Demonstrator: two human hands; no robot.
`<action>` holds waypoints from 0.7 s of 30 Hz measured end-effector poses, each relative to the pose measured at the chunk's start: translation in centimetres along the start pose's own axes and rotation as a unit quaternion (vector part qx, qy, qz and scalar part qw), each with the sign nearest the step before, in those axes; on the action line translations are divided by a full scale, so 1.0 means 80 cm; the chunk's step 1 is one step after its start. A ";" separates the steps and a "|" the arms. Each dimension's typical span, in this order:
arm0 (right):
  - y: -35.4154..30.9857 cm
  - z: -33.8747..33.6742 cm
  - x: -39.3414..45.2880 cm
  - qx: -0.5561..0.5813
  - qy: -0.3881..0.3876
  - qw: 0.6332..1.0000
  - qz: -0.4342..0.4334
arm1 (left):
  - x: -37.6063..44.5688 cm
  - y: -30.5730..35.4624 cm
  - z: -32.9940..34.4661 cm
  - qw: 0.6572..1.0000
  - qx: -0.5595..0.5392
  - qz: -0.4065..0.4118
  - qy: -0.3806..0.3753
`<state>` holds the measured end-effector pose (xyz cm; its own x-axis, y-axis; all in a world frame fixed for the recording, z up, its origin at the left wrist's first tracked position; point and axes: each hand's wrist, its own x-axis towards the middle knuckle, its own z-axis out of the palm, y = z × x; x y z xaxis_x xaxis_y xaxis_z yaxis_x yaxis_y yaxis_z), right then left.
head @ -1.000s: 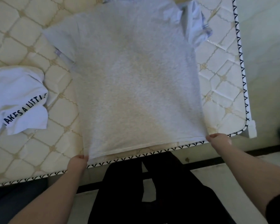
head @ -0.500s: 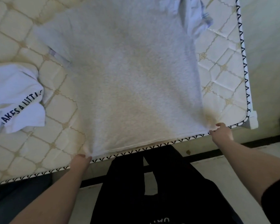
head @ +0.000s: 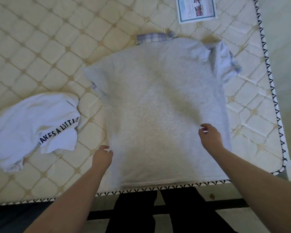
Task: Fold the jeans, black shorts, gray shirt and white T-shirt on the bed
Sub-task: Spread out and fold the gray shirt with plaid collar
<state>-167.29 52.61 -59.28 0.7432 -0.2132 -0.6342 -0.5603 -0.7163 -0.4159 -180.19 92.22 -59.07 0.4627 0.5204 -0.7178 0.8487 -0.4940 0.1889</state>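
Observation:
The gray shirt [head: 158, 105] lies spread flat, back up, on the quilted mattress [head: 40, 47], its hem at the near edge and its plaid collar at the far end. My left hand [head: 102, 156] hovers at the shirt's left side near the hem, fingers loosely curled and holding nothing. My right hand [head: 209, 137] is over the shirt's lower right part, fingers relaxed and empty. The white T-shirt [head: 32, 128] with black lettering lies crumpled to the left. Jeans and black shorts are not in view.
A printed label [head: 196, 9] is sewn on the mattress at the far right. The mattress edge with black zigzag trim [head: 158, 188] runs along the near and right sides. My dark-trousered legs [head: 133, 214] stand on the floor below.
Both hands let go of the shirt's hem corners and moved forward over the shirt. The shirt now lies flat on the mattress, and the view has shifted farther up the bed.

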 end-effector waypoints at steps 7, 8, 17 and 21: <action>-0.144 0.093 0.021 0.034 -0.067 0.990 -0.119 | 0.094 0.069 -0.041 0.989 -0.081 0.119 0.029; -0.158 0.106 0.024 0.034 -0.081 0.988 -0.128 | 0.107 0.074 -0.047 0.987 -0.095 0.123 0.036; -0.269 0.178 0.053 0.193 -0.170 0.964 -0.074 | 0.222 0.104 -0.114 0.965 -0.226 0.105 0.082; -0.327 0.205 0.083 0.280 -0.202 0.937 -0.051 | 0.267 0.129 -0.142 0.968 -0.184 0.150 0.086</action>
<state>-153.69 80.84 -63.25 0.6678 0.1882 -0.7201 -0.6814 -0.2346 -0.6932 -158.67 106.16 -64.85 0.7119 0.5152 -0.4772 0.6882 -0.3765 0.6201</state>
